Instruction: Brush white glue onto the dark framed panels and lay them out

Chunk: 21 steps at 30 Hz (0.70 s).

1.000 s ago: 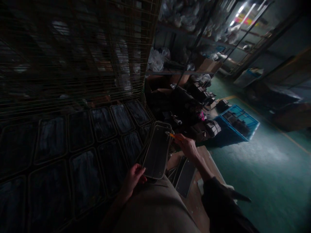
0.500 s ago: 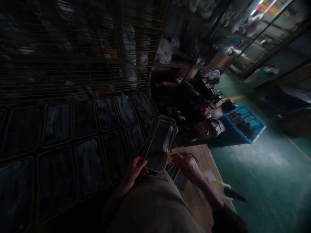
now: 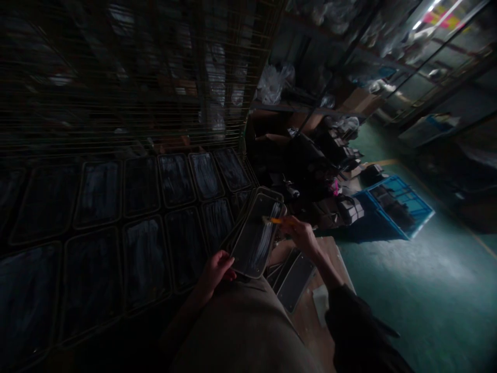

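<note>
Left fingers gripping a streaked panel, right fingers around an orange brush, wooden tabletop, dim green floor, blue crate

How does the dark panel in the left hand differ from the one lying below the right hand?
The dark rectangular held panel has pale streaks; the dark rectangular lying panel shows none. The left hand grips the held panel near a corner; no hand touches the lying panel. Both have paler edges.
</note>
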Tool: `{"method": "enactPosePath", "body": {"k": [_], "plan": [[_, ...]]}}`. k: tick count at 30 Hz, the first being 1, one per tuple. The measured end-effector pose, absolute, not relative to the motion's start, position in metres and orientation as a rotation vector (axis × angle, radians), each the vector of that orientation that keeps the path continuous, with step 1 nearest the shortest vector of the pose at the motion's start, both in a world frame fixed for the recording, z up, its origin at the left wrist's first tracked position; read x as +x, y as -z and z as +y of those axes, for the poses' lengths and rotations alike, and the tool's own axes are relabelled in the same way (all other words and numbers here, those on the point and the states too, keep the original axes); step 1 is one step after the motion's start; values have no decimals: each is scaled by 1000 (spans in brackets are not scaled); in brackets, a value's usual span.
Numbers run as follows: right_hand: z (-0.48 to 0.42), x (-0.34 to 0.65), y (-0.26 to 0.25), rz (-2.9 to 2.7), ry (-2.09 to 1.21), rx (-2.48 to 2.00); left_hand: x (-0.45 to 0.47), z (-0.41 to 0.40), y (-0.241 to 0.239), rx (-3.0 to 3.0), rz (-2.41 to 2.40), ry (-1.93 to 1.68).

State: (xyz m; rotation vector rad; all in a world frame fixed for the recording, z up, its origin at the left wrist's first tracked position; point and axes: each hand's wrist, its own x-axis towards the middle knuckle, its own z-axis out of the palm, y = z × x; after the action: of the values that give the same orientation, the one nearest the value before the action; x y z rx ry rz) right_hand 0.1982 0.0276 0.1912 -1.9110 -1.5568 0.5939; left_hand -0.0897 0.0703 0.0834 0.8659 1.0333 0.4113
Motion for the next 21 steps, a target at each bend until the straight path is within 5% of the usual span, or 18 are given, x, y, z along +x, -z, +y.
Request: {"method": "enactPosePath", "body": {"k": [7, 16, 21], "plan": [[71, 209, -184, -1712, -191, -2057, -89, 69, -78, 874, 1048, -417], [28, 168, -205, -1818, -755, -1816, -91, 65, -86, 817, 1025, -460], [72, 187, -199, -1748, -337, -1996, -90, 64, -84, 841, 1049, -457]]}}
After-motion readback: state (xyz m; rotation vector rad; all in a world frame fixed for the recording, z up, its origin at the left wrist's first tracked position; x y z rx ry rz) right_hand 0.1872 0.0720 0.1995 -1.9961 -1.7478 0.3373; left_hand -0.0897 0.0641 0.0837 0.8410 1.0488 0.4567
